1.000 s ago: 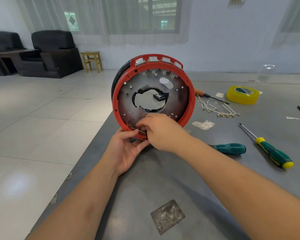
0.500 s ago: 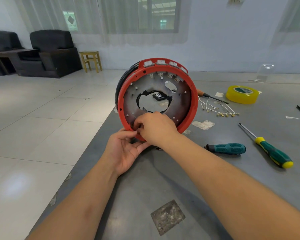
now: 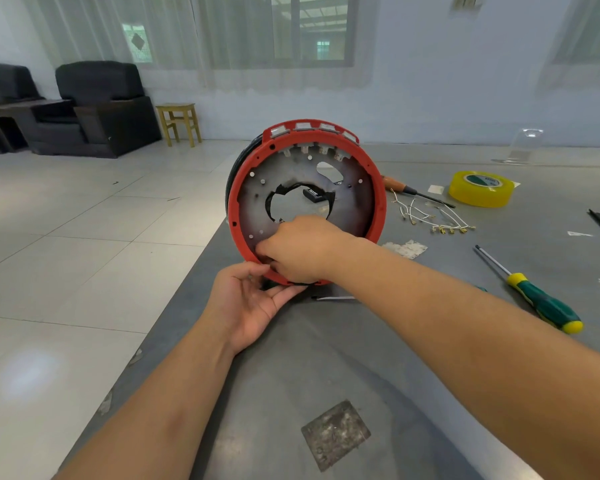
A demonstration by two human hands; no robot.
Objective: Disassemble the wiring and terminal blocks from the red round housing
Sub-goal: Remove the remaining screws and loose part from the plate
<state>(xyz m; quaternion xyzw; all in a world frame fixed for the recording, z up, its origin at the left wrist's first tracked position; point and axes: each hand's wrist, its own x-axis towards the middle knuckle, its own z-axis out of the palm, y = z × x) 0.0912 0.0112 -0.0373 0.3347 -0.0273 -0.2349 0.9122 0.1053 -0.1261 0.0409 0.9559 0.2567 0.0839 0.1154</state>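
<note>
The red round housing [image 3: 378, 188] stands on edge near the counter's [image 3: 413, 358] left edge, its grey inner plate facing me, w/ a ragged centre hole. My right hand [image 3: 300, 249] reaches into the lower rim, fingers [image 3: 267, 252] curled at something small there; what exactly they pinch I can't tell. My left hand [image 3: 248, 304] cups the rim from below, palm up, thumb and fingers touching the red edge, not clenched. A row of small terminal blocks [image 3: 312, 128] sits along the top of the rim. To the right on the counter: loose white wires [image 3: 430, 216] w/ brass ends, a wooden-handled tool [image 3: 400, 187], a yellow tape roll [image 3: 480, 188], and a green-and-yellow screwdriver [image 3: 541, 303]. Beyond the counter, a wooden stool [image 3: 179, 123] and a black armchair [image 3: 101, 109] on the tiled floor.
</note>
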